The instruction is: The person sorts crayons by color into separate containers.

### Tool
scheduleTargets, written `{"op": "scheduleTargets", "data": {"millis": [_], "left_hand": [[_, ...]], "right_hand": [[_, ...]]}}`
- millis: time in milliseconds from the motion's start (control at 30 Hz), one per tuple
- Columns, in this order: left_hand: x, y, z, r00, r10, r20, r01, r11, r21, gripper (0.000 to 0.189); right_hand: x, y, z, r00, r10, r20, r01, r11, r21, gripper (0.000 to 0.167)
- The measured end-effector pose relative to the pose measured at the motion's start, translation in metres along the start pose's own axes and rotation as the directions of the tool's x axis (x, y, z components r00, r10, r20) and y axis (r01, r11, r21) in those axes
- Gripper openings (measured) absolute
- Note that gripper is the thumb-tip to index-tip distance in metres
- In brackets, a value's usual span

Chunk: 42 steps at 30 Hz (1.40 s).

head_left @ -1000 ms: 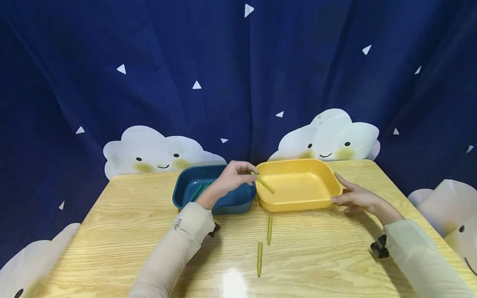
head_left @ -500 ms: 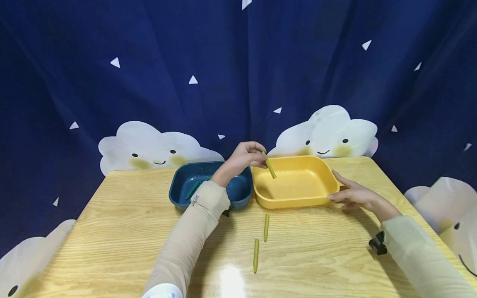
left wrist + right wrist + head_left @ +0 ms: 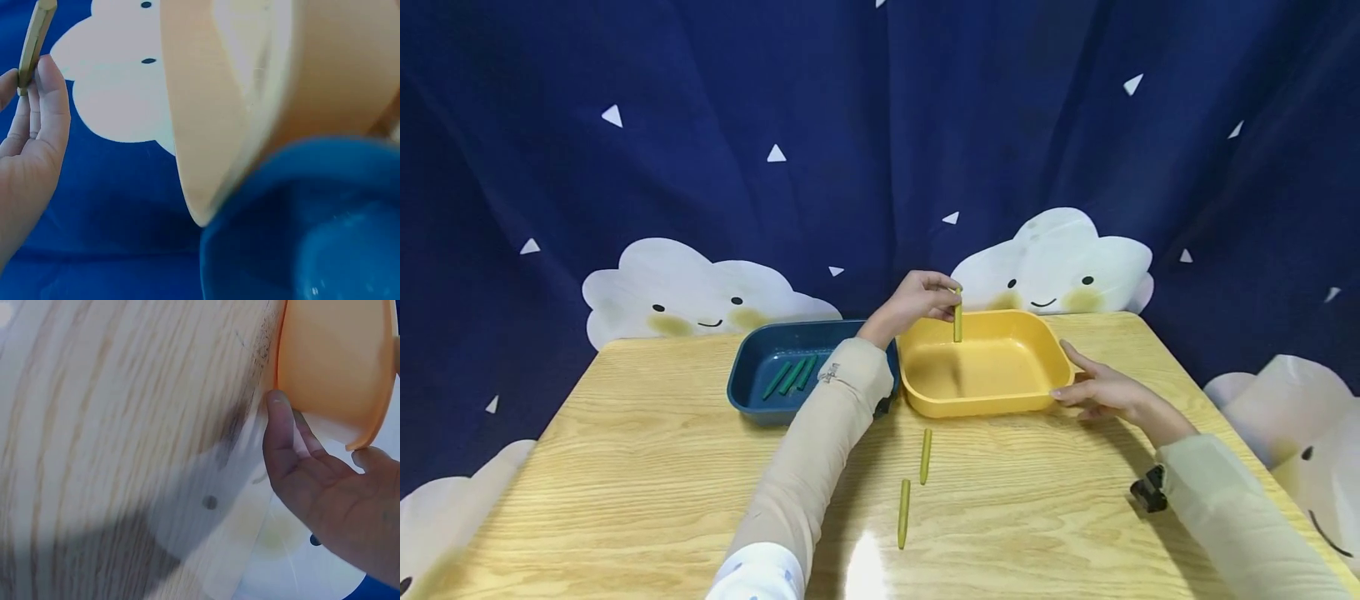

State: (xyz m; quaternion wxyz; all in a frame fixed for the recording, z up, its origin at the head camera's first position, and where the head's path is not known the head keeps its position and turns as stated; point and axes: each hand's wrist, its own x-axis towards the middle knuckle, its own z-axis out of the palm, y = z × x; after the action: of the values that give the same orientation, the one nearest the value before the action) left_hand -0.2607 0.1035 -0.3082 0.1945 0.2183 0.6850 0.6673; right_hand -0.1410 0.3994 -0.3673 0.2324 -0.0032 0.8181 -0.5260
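Observation:
My left hand (image 3: 921,304) is over the left back part of the yellow bin (image 3: 988,408), pinching a yellow crayon (image 3: 958,317) by its upper end. The crayon hangs nearly upright; its flat-sided body shows between thumb and fingers in the left wrist view. My right hand (image 3: 1112,392) rests at the bin's right end, thumb and fingers spread along the outer wall, as the right wrist view also shows. Two more yellow crayons (image 3: 926,457) lie on the table in front of the bin. Three green crayons (image 3: 790,377) lie side by side in the blue bin (image 3: 741,400).
The blue bin stands directly left of the yellow one, partly covered by my left forearm (image 3: 820,450). Both are near the back edge of the wooden table (image 3: 625,467). Behind hangs a dark blue curtain (image 3: 737,125) with cloud and triangle prints.
My left hand has moved right and toward the back over the yellow bin, and the crayon in it has swung from slanted to upright. The right hand stays at the bin's end.

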Motion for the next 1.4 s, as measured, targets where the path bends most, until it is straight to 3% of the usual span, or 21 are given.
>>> {"op": "scheduleTargets", "data": {"millis": [200, 400, 633, 833, 1167, 1267, 1400], "left_hand": [[0.020, 0.002, 0.007, 0.998, -0.054, 0.022, 0.053, 0.998, 0.025, 0.028], [0.041, -0.003, 0.015, 0.989, -0.110, 0.096, 0.099, 0.989, 0.112, 0.030], [0.061, -0.013, 0.027, 0.953, -0.198, 0.230, 0.156, 0.970, 0.188, 0.030], [0.066, -0.023, 0.035, 0.910, -0.325, 0.258, 0.267, 0.934, 0.236, 0.031], [0.060, -0.038, 0.043, 0.887, -0.395, 0.240, 0.332, 0.906, 0.264, 0.030], [0.057, -0.034, 0.043, 0.895, -0.371, 0.249, 0.313, 0.919, 0.241, 0.036], [0.055, -0.023, 0.043, 0.923, -0.284, 0.258, 0.234, 0.949, 0.211, 0.043]], "right_hand": [[0.000, -0.002, 0.004, 1.000, 0.019, -0.008, -0.019, 1.000, 0.005, 0.102], [-0.001, -0.004, 0.002, 0.999, 0.034, -0.016, -0.034, 0.999, 0.006, 0.102], [-0.001, -0.003, 0.001, 0.999, 0.031, -0.019, -0.031, 0.999, 0.014, 0.102], [-0.001, -0.002, 0.001, 0.999, 0.036, -0.016, -0.036, 0.999, 0.012, 0.103], [-0.002, -0.004, 0.005, 0.999, 0.029, -0.015, -0.029, 1.000, 0.011, 0.103], [-0.001, -0.003, 0.004, 1.000, 0.028, -0.013, -0.028, 1.000, 0.008, 0.102], [0.000, -0.003, 0.002, 0.999, 0.035, -0.015, -0.035, 0.999, 0.001, 0.102]]}}
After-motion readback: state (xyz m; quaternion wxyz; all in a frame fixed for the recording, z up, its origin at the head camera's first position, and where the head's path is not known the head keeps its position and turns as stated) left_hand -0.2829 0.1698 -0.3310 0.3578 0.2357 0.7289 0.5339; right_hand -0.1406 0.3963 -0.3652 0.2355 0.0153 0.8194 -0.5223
